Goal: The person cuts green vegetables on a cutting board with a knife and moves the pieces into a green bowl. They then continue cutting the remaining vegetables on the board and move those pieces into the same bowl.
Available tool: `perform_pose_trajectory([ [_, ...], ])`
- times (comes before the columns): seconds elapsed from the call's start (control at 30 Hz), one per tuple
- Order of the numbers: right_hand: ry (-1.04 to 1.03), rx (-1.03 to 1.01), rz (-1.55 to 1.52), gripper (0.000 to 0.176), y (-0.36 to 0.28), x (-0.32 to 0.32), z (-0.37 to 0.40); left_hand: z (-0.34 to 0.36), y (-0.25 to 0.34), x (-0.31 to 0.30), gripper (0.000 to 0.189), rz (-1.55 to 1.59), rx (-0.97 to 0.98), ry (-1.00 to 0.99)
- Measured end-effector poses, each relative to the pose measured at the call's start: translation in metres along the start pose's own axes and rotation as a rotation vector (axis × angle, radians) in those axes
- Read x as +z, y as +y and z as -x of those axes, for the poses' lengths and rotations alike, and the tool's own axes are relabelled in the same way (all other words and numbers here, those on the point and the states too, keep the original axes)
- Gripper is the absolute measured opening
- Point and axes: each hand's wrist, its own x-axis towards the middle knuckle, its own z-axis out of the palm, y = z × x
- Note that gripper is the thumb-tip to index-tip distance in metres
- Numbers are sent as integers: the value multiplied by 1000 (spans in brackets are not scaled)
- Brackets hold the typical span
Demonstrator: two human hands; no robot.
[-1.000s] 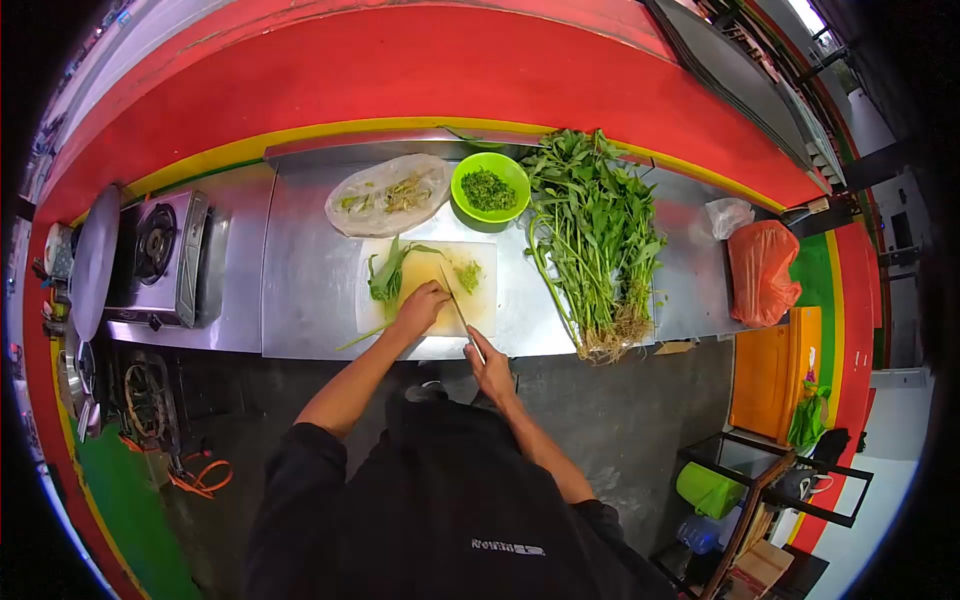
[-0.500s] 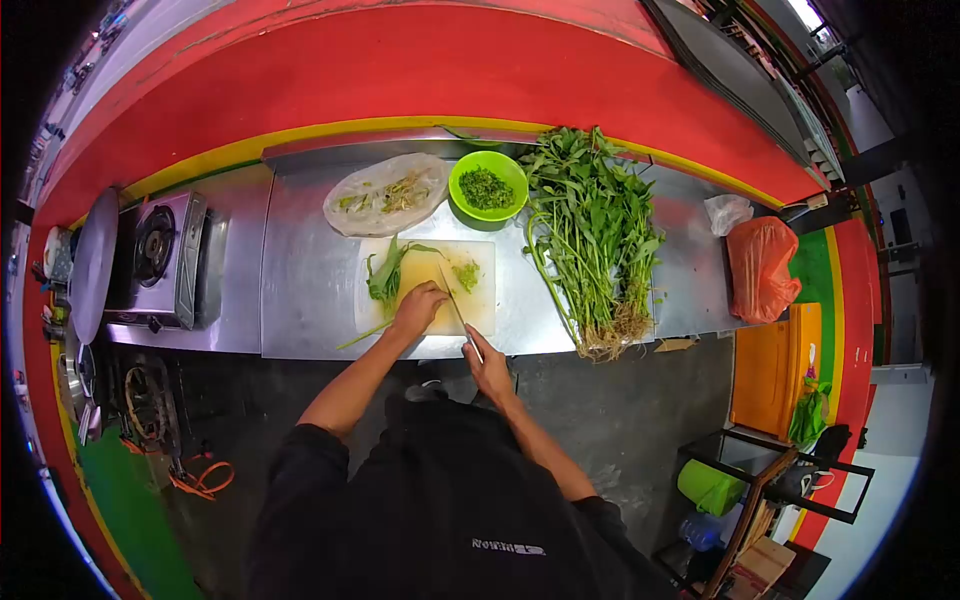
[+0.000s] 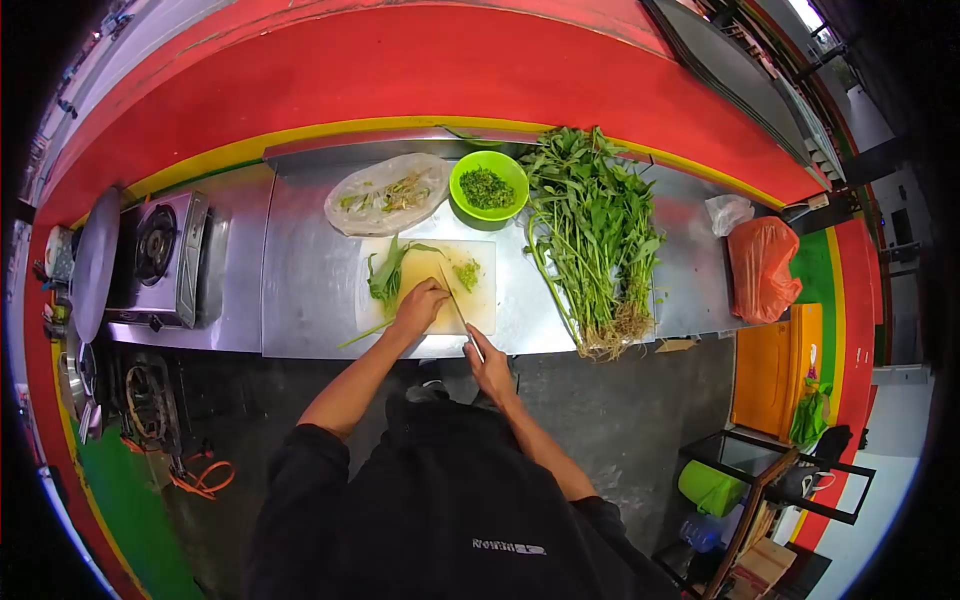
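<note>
My left hand [image 3: 420,306] presses down on a bundle of green stalks [image 3: 385,275] lying across a pale cutting board [image 3: 485,310]. My right hand [image 3: 488,364] grips the handle of a knife [image 3: 456,303], its blade resting on the board just right of my left fingers. A small heap of chopped greens [image 3: 467,274] lies on the board beyond the blade. A lime-green bowl [image 3: 488,186] with chopped greens stands behind the board.
A big pile of leafy stalks with roots [image 3: 596,240] lies right of the board on the steel counter [image 3: 300,270]. A clear bag of trimmings [image 3: 388,193] sits behind the board. A gas stove [image 3: 160,260] is at left, an orange bag [image 3: 760,270] at right.
The knife blade and both hands shift only slightly over the board; the greens and bowl stay put.
</note>
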Motion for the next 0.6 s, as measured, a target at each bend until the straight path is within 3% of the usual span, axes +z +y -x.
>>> perform_pose_trajectory([
  [0.1,-12,20,-19,47,1,3,-1,2,0,-1,19,66,-29,5],
  [0.2,42,-99,-64,47,4,2,4,1,-5,1,19,45,39,33],
  [0.27,-31,60,-46,47,-4,-4,11,0,-5,1,20,37,19,0],
  [0.6,-15,12,-39,45,-6,-2,2,3,-3,3,19,-21,1,24],
])
